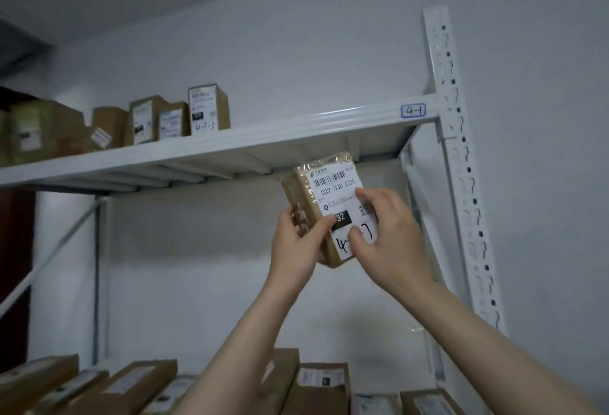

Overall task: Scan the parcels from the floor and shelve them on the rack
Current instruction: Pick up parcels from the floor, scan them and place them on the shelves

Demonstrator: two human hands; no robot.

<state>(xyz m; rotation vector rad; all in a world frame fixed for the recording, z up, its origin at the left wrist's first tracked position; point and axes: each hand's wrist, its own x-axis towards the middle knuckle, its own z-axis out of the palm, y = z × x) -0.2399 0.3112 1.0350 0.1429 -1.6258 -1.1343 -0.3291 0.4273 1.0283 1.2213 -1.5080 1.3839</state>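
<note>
Left hand (298, 243) grips the taped parcel (321, 197) at its left edge, thumb on the label; right hand (387, 236) pinches its lower right. Parcel held upright in air just below top shelf (230, 147) of white rack (461, 164); boxes (171, 118) above at left.

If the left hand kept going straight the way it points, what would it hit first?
Probably the underside of the top shelf, the held parcel touching before the left hand; depth unclear.

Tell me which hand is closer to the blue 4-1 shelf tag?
Right. The right hand sits below the tag, slightly leftward; the left hand lies farther left, both holding the parcel.
</note>
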